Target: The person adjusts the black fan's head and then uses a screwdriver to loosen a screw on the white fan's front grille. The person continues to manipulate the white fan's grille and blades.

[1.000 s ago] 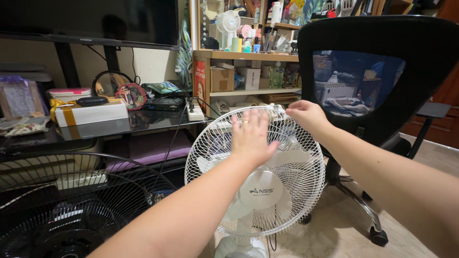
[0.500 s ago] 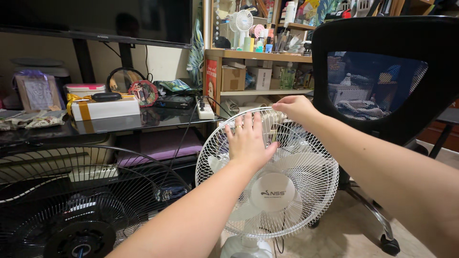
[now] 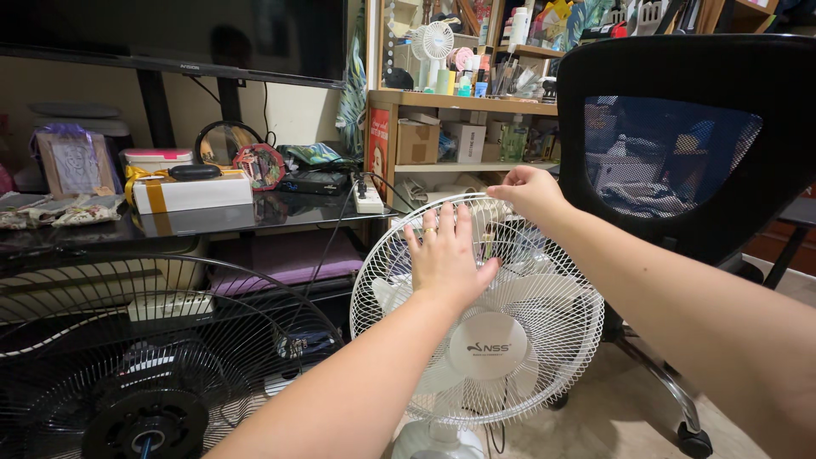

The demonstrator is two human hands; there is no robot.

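White pedestal fan [image 3: 489,340] stands on the floor in front of me, between the black floor fan [image 3: 144,365] at my left and the black mesh office chair [image 3: 680,136] at my right. Its front faces me.

My left hand [image 3: 446,255]: open, fingers spread, palm flat against the upper part of the white wire grille [image 3: 544,374]. It grips nothing, only presses. My right hand [image 3: 531,191]: fingers curled over the top rim of the grille, pinching at the edge; I cannot tell whether a clip or only wire sits under the fingertips.

Handling judgement: the grille is thin wire, light and springy, likely to flex under a flat palm and to bend if pulled at one spoke. The rim ring looks the stiffest part, so that is the place to take hold. The plastic blades behind look brittle. The fan head seems top-heavy on its stand; steadying with the flat hand makes sense.

Against the frame half a second ago: both hands sit in nearly the same places on the grille. The fan appears slightly further right and lower in view, which I put down to my head shifting.
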